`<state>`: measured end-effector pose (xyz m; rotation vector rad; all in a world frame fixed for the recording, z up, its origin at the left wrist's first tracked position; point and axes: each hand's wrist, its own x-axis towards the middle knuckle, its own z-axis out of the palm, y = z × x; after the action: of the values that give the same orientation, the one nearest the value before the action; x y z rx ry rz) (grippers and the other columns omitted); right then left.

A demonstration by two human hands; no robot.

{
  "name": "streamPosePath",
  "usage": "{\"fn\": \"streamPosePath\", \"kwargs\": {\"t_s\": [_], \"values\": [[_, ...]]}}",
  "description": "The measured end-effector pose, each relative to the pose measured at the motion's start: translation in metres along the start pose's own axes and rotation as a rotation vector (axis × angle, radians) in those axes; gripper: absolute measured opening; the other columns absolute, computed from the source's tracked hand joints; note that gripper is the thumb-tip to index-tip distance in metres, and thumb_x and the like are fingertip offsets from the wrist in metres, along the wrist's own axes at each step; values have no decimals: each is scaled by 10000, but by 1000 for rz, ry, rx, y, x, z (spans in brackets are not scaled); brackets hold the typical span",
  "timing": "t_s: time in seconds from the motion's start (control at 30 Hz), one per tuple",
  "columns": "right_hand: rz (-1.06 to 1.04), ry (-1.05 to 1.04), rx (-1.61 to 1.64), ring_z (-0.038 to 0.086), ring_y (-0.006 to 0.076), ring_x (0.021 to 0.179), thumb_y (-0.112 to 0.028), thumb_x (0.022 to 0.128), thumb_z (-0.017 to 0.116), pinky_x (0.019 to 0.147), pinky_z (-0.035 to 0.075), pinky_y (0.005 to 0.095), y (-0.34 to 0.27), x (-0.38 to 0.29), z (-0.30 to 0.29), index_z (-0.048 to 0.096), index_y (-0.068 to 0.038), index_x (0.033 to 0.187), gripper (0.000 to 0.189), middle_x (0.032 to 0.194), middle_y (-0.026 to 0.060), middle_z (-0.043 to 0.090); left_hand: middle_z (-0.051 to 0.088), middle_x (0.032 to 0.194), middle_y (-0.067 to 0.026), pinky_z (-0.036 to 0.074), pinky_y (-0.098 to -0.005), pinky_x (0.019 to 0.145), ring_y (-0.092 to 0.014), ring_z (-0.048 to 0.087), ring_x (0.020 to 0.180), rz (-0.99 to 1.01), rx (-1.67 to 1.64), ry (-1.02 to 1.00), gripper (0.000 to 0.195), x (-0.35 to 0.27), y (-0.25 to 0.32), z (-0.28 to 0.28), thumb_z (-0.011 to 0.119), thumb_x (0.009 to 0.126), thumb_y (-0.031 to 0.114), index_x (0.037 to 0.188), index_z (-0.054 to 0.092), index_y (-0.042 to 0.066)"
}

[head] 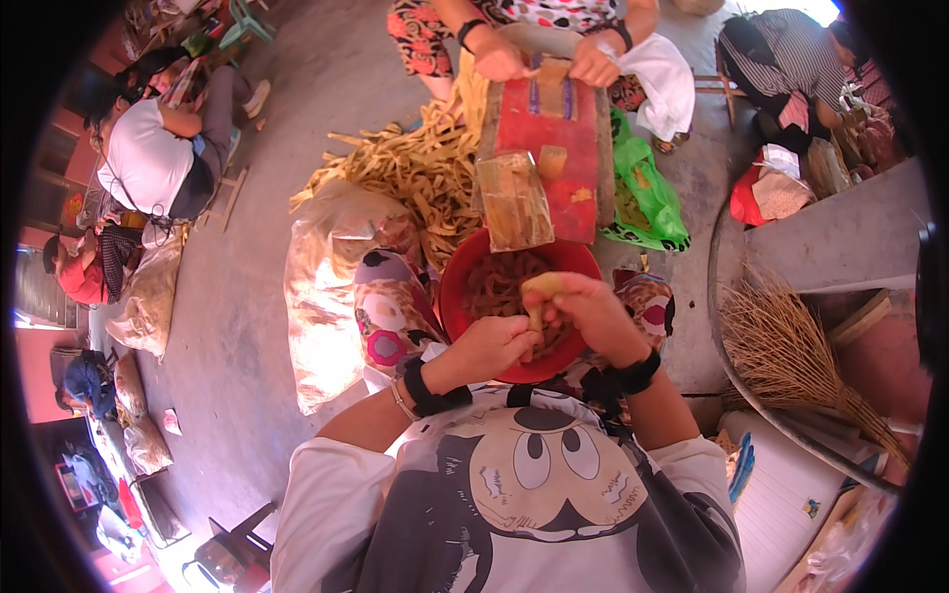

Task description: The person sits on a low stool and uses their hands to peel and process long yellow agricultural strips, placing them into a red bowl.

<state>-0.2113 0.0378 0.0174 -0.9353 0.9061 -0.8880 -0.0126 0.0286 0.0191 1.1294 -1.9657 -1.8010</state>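
Over a red plastic basin (450, 293) between my knees, my two hands are close together. A short yellowish strip (535, 320) runs between them. My left hand (485, 347) pinches its lower end. Curled around the upper end is my right hand (582, 305), whose index finger looks yellowish, perhaps from a covering. Brownish strips (493, 285) lie in the basin, partly hidden by my hands. A flat block wrapped in clear tape (515, 204) rests at the near end of a red-topped board (549, 137), overhanging the basin's far rim.
A co-worker's hands (500, 58) work at the board's far end. Left are a heap of pale yellow strips (415, 167) and a plastic sack (334, 289). A green plastic bag (643, 196) sits right of the board; farther right is a twig broom (778, 341). Other people sit around.
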Motion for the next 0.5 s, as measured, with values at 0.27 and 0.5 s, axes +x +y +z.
{"fn": "streamPosePath", "kwargs": {"t_s": [0.27, 0.5], "values": [[-259, 94, -749, 572, 178, 699, -46, 879, 502, 657, 478, 283, 14, -7, 12, 507, -58, 1144, 265, 866, 81, 597, 572, 751, 0, 431, -197, 525, -57, 512, 597, -215, -562, 34, 170, 9, 0, -14, 520, 908, 182, 970, 559, 29], [-48, 297, -125, 519, 53, 659, -111, 946, 485, 594, 436, 183, 23, -9, 11, 579, -37, 1050, 158, 815, -11, 570, 581, 941, -31, 548, -245, 698, -85, 580, 814, -48, -418, 110, 288, 11, -11, 1, 508, 918, 90, 1201, 478, 43]]}}
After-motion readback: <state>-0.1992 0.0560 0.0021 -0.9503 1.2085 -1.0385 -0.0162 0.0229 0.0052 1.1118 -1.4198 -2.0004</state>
